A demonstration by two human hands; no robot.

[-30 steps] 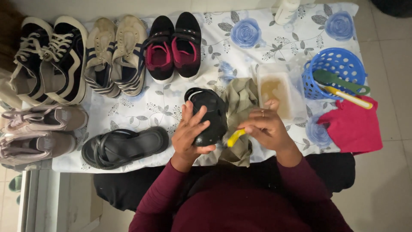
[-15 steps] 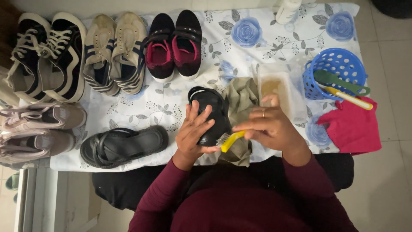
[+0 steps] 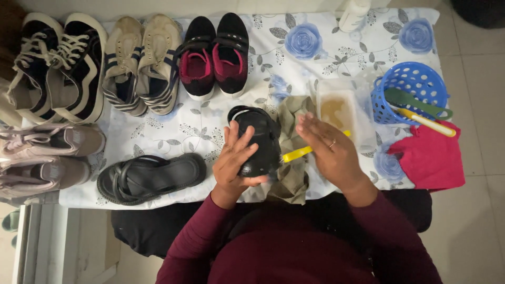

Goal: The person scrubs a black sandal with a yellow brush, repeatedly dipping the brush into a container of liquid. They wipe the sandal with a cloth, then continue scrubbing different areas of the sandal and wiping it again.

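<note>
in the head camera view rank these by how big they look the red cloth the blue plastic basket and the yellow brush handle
1. Red cloth, folded at the table's right edge.
2. Round blue plastic basket; it looks nearly as big as the cloth, so that order is unsure.
3. Thin yellow brush handle under the right hand, clearly smallest, though partly hidden.

Domestic shoe-cleaning spot in a home: low table under a blue-rose floral cloth [image 3: 315, 42] on a pale tiled floor [image 3: 478, 221], pairs of worn shoes [image 3: 137, 63] lined along the cloth's far edge, blue plastic basket [image 3: 407, 79] at its right end.
</note>
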